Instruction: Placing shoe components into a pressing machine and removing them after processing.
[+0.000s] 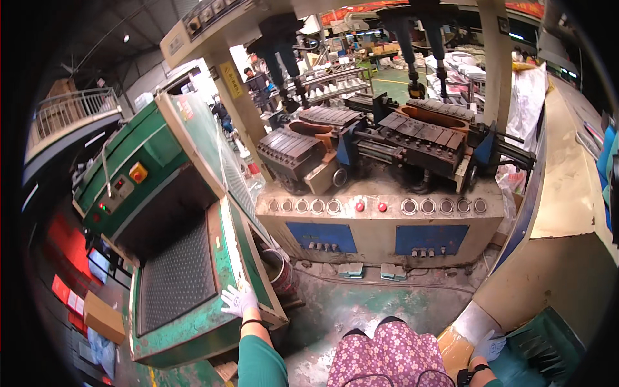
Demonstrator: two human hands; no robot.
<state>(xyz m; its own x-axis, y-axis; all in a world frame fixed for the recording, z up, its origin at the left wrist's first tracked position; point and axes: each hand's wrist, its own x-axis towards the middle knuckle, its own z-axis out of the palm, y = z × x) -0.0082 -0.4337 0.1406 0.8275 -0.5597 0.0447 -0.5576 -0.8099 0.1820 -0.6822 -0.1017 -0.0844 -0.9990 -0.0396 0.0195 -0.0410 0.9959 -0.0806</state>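
Note:
My left hand (240,300), in a white glove, rests with its fingers spread on the green edge of a conveyor machine (182,330). Beside it lies the machine's dark mesh belt (177,274), which carries nothing I can see. At the lower right, my right hand (489,349), also gloved, touches the edge of a beige machine with its fingers stretched out. A dark green bin (548,345) with black ribbed shapes in it is next to that hand. Neither hand holds anything visible.
Ahead stands a beige two-station press (380,222) with metal clamp blocks (419,138), round buttons and two red knobs. Two foot pedals (351,270) lie on the floor before it. A bucket (278,269) stands between the machines; a cardboard box (104,318) is at left.

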